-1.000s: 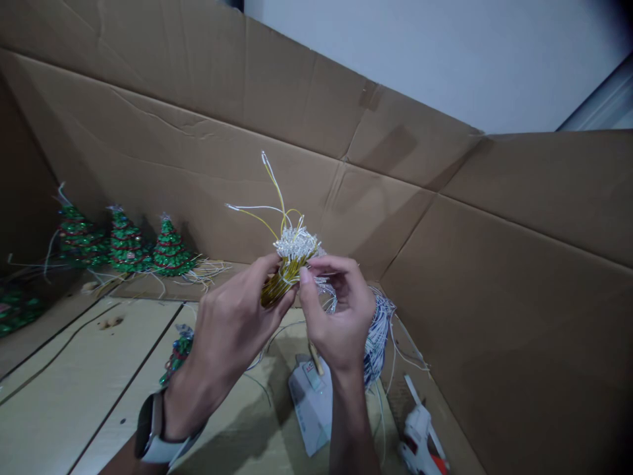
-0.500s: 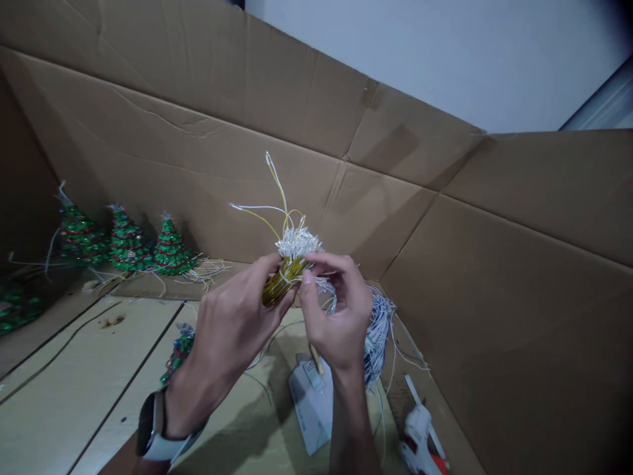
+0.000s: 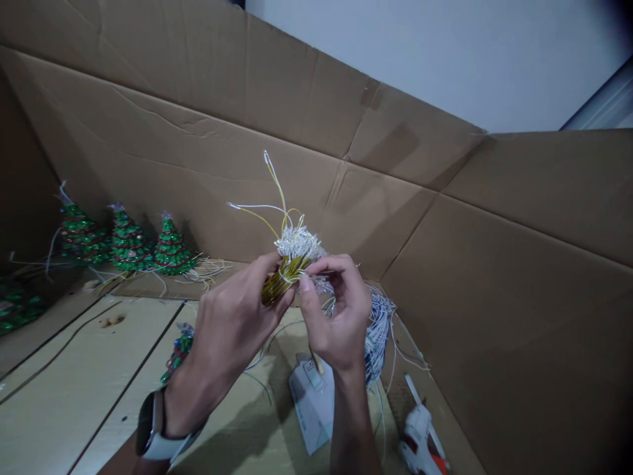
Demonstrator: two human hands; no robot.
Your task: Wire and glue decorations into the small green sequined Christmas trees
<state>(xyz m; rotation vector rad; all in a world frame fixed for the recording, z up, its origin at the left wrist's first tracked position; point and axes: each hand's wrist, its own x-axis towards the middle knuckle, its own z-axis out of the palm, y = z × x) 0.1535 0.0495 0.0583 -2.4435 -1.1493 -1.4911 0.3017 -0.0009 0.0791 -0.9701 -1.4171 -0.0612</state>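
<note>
My left hand [image 3: 242, 310] is wrapped round a thick bundle of yellow and white wires [image 3: 299, 245], whose clear tips, like tiny LED bulbs, point up and away from me. Two longer wires stick out above the rest. At the right side of the bundle, my right hand [image 3: 339, 307] pinches thumb and forefinger together on a thin white wire that loops round the bundle. Clear bulbs and wires partly show behind the right hand's fingers. A smartwatch [image 3: 158, 425] sits on my left wrist.
Several green beaded Christmas trees [image 3: 126, 241] stand at the cardboard wall [image 3: 277, 165], with loose wires among them. Another small tree [image 3: 180, 349] is beside my left arm. Right lie a bundle of blue-white wires [image 3: 378, 330], a labelled plastic packet [image 3: 312, 402] and a glue gun [image 3: 420, 435].
Both hands stay almost where they were. The right thumb and forefinger have shifted slightly left and closed tighter at the bundle's side; the bulb tips tilt a little.
</note>
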